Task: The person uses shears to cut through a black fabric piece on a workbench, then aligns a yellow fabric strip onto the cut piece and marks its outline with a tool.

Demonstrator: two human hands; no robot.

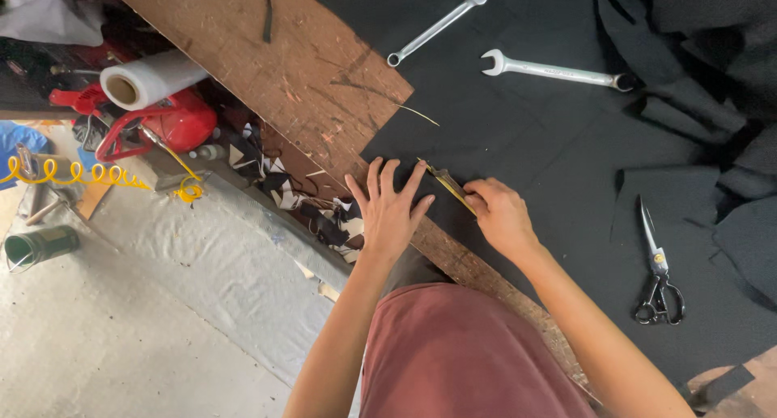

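The black fabric (518, 143) lies spread over the wooden board (275, 54), its near edge under both hands. The left hand (388, 212) presses it flat, fingers splayed, holding nothing. The right hand (500, 216) is closed on what looks like a knife (450, 185), blade at the fabric's edge. A cut along that edge seems underway; it needs steady pressure. Scissors (657, 276) and two wrenches (494, 42) lie well apart.

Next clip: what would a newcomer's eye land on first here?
The two hands at centre: the left hand pressed flat on black fabric at the wooden board's edge, the right hand holding a yellow-handled cutter beside it. Then two wrenches up top and black scissors at right.
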